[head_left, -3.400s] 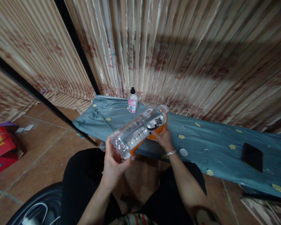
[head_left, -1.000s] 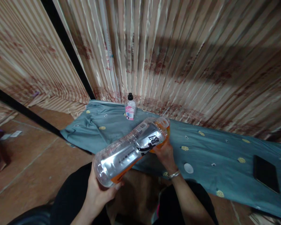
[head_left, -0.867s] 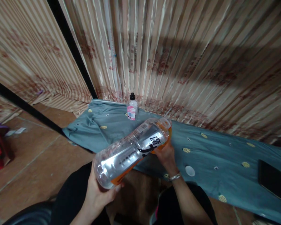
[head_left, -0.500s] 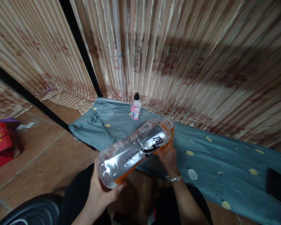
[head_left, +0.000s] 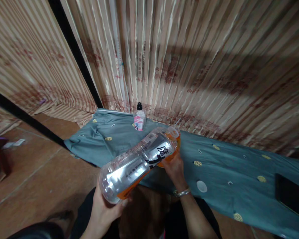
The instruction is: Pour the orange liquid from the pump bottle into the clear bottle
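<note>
My left hand (head_left: 103, 205) is wrapped round the base of a large clear plastic bottle (head_left: 137, 166) with a silver and orange label and black lettering. The bottle is tilted, its neck end pointing up and to the right. Behind that end, my right hand (head_left: 174, 166) is closed on an orange container (head_left: 178, 142), mostly hidden by the bottle. The bottle's mouth lies against or just in front of this container; I cannot tell which. A small clear bottle (head_left: 139, 118) with a pink label and black cap stands upright beyond my hands.
A grey-green patterned cloth (head_left: 124, 132) covers the low surface ahead. On it lie a white round disc (head_left: 201, 186) and a dark phone-like slab (head_left: 290, 196). Striped curtains (head_left: 201, 66) hang behind. A black pole (head_left: 76, 53) rises at the left.
The view has shifted a little, so everything sits slightly further left. Both hands keep their holds, and the large bottle stays tilted about the same way.
</note>
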{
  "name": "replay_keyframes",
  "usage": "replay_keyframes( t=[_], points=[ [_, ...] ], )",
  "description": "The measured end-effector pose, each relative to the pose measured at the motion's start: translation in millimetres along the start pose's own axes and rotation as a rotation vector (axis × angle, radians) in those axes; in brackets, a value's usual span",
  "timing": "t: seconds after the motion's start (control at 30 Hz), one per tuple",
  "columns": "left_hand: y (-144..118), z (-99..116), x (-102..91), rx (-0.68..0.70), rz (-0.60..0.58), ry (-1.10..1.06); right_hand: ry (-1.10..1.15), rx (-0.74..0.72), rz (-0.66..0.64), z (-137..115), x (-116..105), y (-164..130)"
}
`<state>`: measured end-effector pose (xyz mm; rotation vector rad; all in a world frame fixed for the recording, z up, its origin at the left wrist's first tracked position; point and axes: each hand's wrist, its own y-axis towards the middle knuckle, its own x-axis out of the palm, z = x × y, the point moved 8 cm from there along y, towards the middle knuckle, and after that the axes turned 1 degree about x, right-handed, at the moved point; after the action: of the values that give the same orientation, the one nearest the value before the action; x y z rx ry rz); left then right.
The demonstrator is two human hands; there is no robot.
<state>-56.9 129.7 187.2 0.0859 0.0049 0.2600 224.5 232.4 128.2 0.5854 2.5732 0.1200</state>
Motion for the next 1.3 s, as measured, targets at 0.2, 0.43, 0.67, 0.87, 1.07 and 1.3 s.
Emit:
replay_keyframes(
  t=[0.2, 0.43, 0.67, 0.87, 1.07, 1.3],
  points=[
    [-5, 1, 6.0, -0.108, 0.076, -0.107, -0.015, 0.033, -0.014, 0, 0, 1],
    [-1, 10, 8.2, -0.047, 0.060, -0.099, 0.009, 0.003, -0.018, 1, 2, 2],
    [-2, 12, 4.4, -0.079, 0.101, -0.101, 0.046, -0.025, -0.018, 2, 8, 4],
    [-1, 12, 4.1, -0.110, 0.097, -0.149, 0.079, 0.005, -0.031, -4, 6, 3],
    [0, 16, 3.9, -0.081, 0.053, -0.121, 0.060, 0.018, -0.039, 0, 3, 2],
    [2, 17, 0.7, -0.098, 0.043, -0.143, 0.030, 0.010, -0.035, 3, 2, 2]
  ],
)
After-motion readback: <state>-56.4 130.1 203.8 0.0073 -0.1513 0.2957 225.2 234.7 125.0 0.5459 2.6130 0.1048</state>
